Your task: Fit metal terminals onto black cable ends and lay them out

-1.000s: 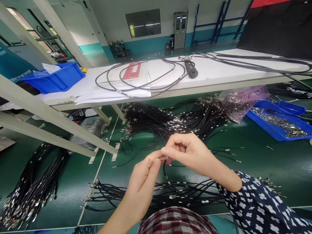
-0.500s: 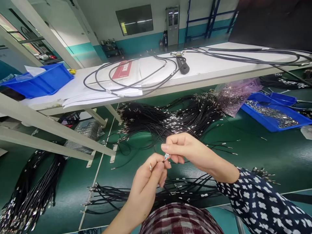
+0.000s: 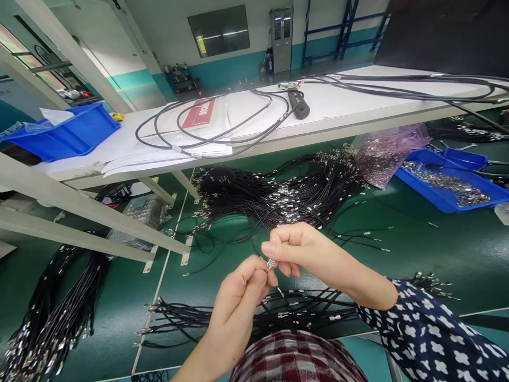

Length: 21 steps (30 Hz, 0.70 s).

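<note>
In front of my lap both hands meet around a small shiny metal connector point(image 3: 271, 263). My right hand point(image 3: 306, 252) pinches the connector between thumb and curled fingers. On its lower left, my left hand point(image 3: 238, 300) is closed, thumb against index finger, on what seems to be the end of a thin black cable, mostly hidden by the fingers. A small copper-coloured tip point(image 3: 243, 279) shows at the left index finger. Below the hands, a loose bunch of black cables point(image 3: 183, 317) with metal ends and white labels lies across the green surface.
Beyond my hands lies a large heap of black cables point(image 3: 274, 193). Right of it are a pink bag of metal parts point(image 3: 387, 154) and a blue bin point(image 3: 433, 199) of metal pieces. A raised white shelf point(image 3: 338, 109) carries coiled cables and a black-handled tool point(image 3: 298, 105).
Both hands have lowered very slightly, still together at the connector. The connector has tilted a little between the fingers. The view has shifted slightly.
</note>
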{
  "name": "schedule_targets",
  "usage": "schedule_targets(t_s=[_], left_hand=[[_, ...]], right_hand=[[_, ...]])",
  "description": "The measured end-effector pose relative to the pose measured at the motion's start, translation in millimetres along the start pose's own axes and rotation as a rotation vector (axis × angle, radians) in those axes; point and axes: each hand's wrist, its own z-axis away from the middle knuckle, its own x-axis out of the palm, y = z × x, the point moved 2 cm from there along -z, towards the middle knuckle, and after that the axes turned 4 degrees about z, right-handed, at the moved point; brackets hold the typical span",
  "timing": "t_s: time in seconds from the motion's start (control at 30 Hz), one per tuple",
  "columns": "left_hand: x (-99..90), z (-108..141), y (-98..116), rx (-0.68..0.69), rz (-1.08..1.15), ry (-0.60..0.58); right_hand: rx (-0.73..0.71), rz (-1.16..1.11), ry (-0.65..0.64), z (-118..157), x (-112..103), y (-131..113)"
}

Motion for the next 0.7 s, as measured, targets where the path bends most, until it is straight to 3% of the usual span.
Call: schedule_targets(t_s=[0.2, 0.7], left_hand=[[-3.0, 0.9, -2.2, 0.008, -0.110, 0.018], [-4.9, 4.2, -2.8, 0.052, -0.198, -0.011]], right_hand=[[0.048, -0.103, -0.039, -0.4, 0.7, 8.9], [0.063, -0.086, -0.037, 5.2, 3.5, 13.0]])
